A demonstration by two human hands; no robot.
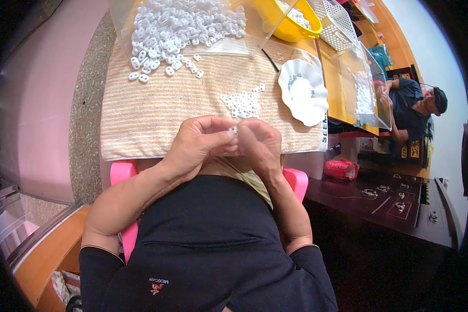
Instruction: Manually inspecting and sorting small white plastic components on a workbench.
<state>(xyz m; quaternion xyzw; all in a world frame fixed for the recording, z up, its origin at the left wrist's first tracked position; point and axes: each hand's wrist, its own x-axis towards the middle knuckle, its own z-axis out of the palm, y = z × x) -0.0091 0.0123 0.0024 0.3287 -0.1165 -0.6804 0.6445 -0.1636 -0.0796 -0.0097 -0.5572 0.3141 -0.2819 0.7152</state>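
Close to the front edge of the striped towel, my two hands meet at the fingertips. A small white plastic piece with holes (233, 130) is pinched between the thumb and forefinger of my left hand (191, 143). My right hand (261, 145) has its fingers closed at the same piece; whether they hold anything more is hidden. Just beyond the hands lies a small heap of similar white pieces (243, 105). A white wavy-rimmed dish (316, 112) stands to the right, with small pale contents too fine to make out.
At the back left, a large pile of white two-holed pieces (177, 31) spills out of a clear bin onto the towel (140, 114). A yellow basket (281, 32), a thin black stick (270, 60) and a white perforated basket (335, 26) are at the back right. Another person (408, 104) sits beyond a clear box (382, 112).
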